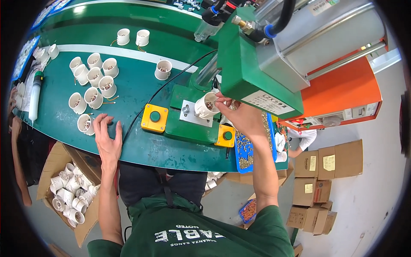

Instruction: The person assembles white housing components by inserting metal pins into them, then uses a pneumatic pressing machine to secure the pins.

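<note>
My right hand [246, 120] is under the green press head [257, 81], with thumb and fingertips closed at the rim of a white round plastic housing [204, 107]. That housing sits tilted on the metal plate [193, 119] of the press base, and small brass-coloured parts show inside it. Whether a smaller piece is also between my fingertips is hidden. My left hand [108, 139] lies on the green tabletop near its front edge, fingers apart and holding nothing. Just beside its fingertips stands another white housing [86, 124] with small metal parts inside.
Yellow button boxes [154, 118] [225, 135] flank the press base. Several white housings [94, 76] stand at left. A blue tray [245, 145] of brass pieces lies right. A black cable [171, 79] crosses the table. A carton [83, 227] of housings is below left; other people work at both sides.
</note>
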A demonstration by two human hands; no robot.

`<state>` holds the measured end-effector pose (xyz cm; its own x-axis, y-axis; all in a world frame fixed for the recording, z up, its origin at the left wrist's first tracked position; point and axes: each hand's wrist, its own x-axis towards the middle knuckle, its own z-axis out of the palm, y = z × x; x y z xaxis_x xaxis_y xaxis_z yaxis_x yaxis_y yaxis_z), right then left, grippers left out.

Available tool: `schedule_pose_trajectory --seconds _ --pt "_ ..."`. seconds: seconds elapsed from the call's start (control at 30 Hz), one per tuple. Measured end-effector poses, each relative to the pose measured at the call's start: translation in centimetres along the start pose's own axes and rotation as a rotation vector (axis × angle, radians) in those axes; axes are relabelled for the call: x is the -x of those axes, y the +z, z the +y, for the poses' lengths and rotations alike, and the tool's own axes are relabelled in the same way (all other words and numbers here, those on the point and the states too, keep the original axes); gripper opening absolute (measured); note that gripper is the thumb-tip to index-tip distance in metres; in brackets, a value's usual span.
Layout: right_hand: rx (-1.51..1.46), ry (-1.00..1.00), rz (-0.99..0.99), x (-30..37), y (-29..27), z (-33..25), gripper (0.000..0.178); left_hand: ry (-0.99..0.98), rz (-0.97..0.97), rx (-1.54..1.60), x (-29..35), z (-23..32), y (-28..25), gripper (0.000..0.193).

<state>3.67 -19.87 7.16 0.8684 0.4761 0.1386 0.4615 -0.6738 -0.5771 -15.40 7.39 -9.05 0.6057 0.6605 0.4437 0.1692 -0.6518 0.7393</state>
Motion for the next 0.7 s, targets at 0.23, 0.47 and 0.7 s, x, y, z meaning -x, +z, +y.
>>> schedule_pose_trajectory --seconds 0.23,0.47,0.7 --pt "0.034 -0.149 -0.088 -1.1 -0.1 -0.8 0.012 0.028 0.010 -0.016 -0.1 0.1 -0.2 0.023" --pt "-0.099 -0.008 -0.264 -1.7 -1.1 -2.4 0.014 0.037 0.009 -0.009 0.0 0.2 -0.1 0.022" --pt "0.028 0.036 -0.156 -1.8 -0.2 -1.0 0.023 0.052 0.011 0.006 0.0 0.2 -0.1 0.022"
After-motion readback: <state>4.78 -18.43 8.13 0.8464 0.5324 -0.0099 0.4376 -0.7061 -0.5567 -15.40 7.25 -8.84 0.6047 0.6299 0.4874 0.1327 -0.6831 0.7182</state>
